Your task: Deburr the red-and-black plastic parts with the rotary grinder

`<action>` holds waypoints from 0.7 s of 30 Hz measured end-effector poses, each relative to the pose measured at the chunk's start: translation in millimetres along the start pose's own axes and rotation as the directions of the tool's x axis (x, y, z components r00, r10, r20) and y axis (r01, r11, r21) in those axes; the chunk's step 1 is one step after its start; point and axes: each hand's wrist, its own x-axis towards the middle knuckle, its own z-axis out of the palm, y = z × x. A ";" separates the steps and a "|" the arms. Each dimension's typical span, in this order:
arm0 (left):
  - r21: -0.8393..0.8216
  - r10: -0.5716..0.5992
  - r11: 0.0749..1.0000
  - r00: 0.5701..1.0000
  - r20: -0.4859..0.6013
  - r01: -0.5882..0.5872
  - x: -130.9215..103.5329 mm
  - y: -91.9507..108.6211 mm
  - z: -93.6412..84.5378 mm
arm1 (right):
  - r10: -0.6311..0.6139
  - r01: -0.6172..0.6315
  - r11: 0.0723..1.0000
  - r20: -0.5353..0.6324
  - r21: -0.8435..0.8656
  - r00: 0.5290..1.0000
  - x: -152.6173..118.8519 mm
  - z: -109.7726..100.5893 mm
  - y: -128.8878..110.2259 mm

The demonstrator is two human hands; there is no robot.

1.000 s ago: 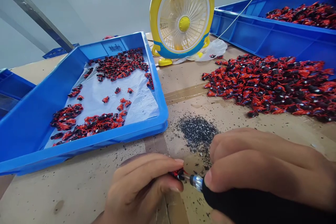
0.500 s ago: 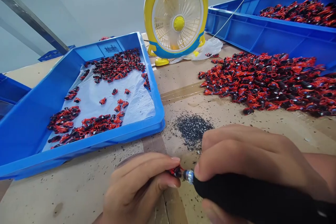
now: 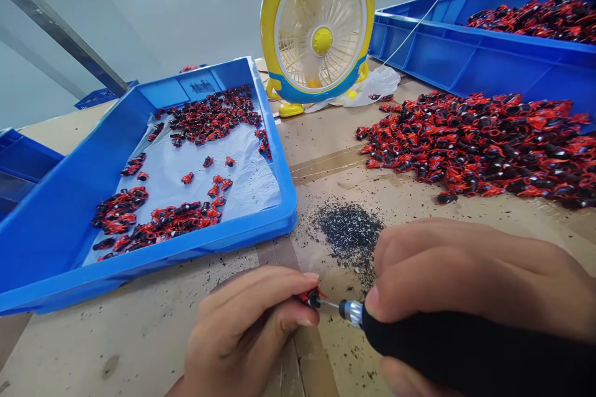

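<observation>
Low in the middle, my left hand (image 3: 251, 329) pinches a small red and black plastic part (image 3: 311, 298) between thumb and fingertips. My right hand (image 3: 470, 279) is wrapped round a black handheld rotary tool (image 3: 447, 347) with a silver collar. The tool's thin metal bit (image 3: 329, 303) points left, and its tip meets the black end of the part; whether it is inside cannot be made out. Just beyond my hands lies a heap of black shavings (image 3: 349, 229) on the tabletop (image 3: 153, 335).
A blue tray (image 3: 274, 167) at left holds many similar parts on a white sheet. A large pile of parts (image 3: 488, 142) lies at right, before another blue bin (image 3: 419, 49) with more. A yellow fan (image 3: 321, 40) stands at the back, with a cord running beside it.
My right hand and the tool have drawn back to the right, so more of the bit shows between the collar and the part. The left hand keeps its pinch. The view has shifted slightly.
</observation>
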 end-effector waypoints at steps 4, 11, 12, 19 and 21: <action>-0.012 0.009 1.000 1.000 0.019 -0.008 3.8 0.3 1.1 | 0.010 -0.009 1.000 -0.031 0.019 0.999 3.1 2.5 3.1; 0.002 0.021 1.000 1.000 0.008 -0.021 5.5 3.0 2.3 | 0.030 -0.032 0.999 -0.070 -0.018 0.997 2.3 8.2 -2.3; 0.011 0.017 1.000 1.000 0.001 -0.017 5.8 3.5 2.2 | 0.073 -0.076 0.997 -0.108 -0.025 0.992 0.4 11.0 -5.9; 0.025 0.002 1.000 1.000 -0.014 -0.002 6.6 4.5 2.2 | 0.167 -0.182 0.982 -0.237 -0.044 0.957 -2.6 20.0 -14.4; 0.045 0.005 0.999 1.000 -0.019 -0.005 5.5 3.6 2.4 | 0.113 -0.117 0.993 -0.138 -0.020 0.984 2.1 13.4 -10.2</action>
